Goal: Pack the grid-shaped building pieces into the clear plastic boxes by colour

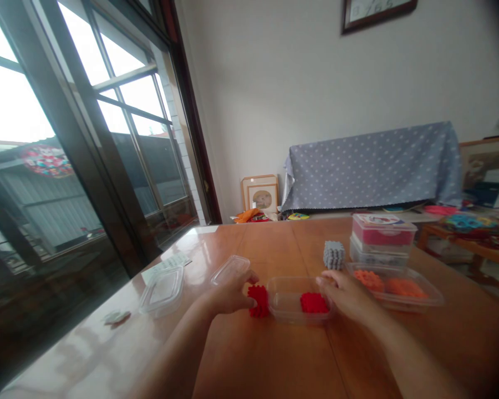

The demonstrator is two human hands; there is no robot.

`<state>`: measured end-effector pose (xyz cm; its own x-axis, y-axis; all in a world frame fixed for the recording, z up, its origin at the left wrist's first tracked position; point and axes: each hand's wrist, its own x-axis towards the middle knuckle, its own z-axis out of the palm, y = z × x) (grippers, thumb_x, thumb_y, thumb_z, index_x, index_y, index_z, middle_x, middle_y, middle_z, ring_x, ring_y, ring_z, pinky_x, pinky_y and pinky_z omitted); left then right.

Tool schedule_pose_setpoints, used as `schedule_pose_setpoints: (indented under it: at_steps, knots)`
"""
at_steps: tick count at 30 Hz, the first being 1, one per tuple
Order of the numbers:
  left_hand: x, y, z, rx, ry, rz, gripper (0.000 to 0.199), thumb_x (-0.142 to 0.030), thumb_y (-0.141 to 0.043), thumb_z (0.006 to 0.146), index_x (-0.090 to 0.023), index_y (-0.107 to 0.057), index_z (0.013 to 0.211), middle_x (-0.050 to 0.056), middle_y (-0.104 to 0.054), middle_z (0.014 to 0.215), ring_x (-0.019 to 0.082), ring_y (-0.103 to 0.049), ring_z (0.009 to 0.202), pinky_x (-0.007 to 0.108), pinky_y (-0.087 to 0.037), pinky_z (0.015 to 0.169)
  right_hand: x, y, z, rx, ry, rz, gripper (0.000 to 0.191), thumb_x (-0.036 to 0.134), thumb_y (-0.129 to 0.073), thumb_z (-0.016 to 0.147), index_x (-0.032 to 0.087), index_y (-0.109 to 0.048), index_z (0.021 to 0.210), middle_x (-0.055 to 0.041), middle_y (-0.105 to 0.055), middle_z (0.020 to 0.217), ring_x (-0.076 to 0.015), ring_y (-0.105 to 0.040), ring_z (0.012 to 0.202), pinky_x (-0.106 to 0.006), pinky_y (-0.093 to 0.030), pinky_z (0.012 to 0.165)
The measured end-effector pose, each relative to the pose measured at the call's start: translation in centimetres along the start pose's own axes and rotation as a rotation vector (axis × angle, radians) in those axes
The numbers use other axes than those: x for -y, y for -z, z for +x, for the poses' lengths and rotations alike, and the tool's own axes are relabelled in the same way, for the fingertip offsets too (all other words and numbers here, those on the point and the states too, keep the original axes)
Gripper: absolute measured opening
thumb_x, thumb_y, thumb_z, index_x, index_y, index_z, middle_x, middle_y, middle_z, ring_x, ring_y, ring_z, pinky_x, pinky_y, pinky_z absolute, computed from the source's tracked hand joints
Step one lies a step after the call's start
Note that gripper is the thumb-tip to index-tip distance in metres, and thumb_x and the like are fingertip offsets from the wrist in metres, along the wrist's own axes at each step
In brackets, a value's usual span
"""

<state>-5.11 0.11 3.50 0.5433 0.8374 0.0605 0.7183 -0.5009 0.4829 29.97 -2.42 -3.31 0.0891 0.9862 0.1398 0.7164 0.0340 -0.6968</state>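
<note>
My left hand [233, 292] is closed around the left side of a red knobbly block [258, 308], its thumb on the near face. The block stands on the table just left of a clear plastic container [285, 317]. Inside that container, toward the right, lies another red knobbly block [314, 302]. My right hand [344, 288] grips the container's right rim, fingertips pressed on the edge. A grey knobbly cube [334, 255] stands just beyond my right hand. Right of it, a clear container [434, 300] has orange knobbly blocks [405, 287] in it.
Stacked lidded boxes [383, 235] rise behind the orange blocks. On the left of the wooden table [270, 360] are a clear container [161, 293], a clear lid [229, 270], a paper sheet [172, 262] and a small pale item [116, 317]. Glass doors line the left side.
</note>
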Motion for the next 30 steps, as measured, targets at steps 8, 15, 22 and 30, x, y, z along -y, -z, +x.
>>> schedule_pose_setpoints:
  at_steps: [8,15,22,30]
  knots:
    - [0.3,-0.3,-0.2,-0.091,-0.022,-0.026,0.038,-0.018,-0.072,0.068,-0.021,-0.065,0.106,0.004,-0.065,0.108,0.021,-0.06,0.098,0.032,-0.047,0.087,0.1,-0.1,0.0,0.014,-0.003,-0.014,0.056,0.062,-0.048,0.091,0.02,-0.065,0.124,-0.0085,-0.076,0.096,-0.025,-0.07,0.087,-0.032,-0.047,0.075]
    - [-3.8,-0.4,1.2,-0.162,-0.122,-0.009,0.028,-0.027,-0.072,0.074,-0.023,-0.067,0.102,0.004,-0.068,0.102,0.022,-0.06,0.096,0.031,-0.047,0.086,0.6,0.1,-0.2,-0.004,-0.007,0.006,0.057,0.064,-0.047,0.091,0.019,-0.067,0.12,-0.0099,-0.076,0.099,-0.0261,-0.069,0.091,-0.033,-0.047,0.076]
    - [-8.3,-4.6,4.7,0.007,-0.116,-0.023,0.036,-0.03,-0.071,0.071,-0.023,-0.067,0.106,0.004,-0.07,0.103,0.021,-0.063,0.089,0.028,-0.048,0.074,0.7,0.2,-0.1,-0.029,0.022,0.019,0.056,0.066,-0.045,0.091,0.021,-0.069,0.114,-0.0086,-0.076,0.095,-0.0249,-0.07,0.088,-0.032,-0.047,0.074]
    - [-9.5,-7.8,6.7,0.049,-0.047,-0.021,0.042,-0.04,-0.073,0.071,-0.026,-0.067,0.11,0.003,-0.07,0.098,0.02,-0.062,0.083,0.026,-0.042,0.067,0.8,0.4,-0.1,-0.052,0.02,0.022,0.053,0.065,-0.046,0.091,0.022,-0.068,0.113,-0.0083,-0.076,0.096,-0.0238,-0.07,0.087,-0.03,-0.046,0.071]
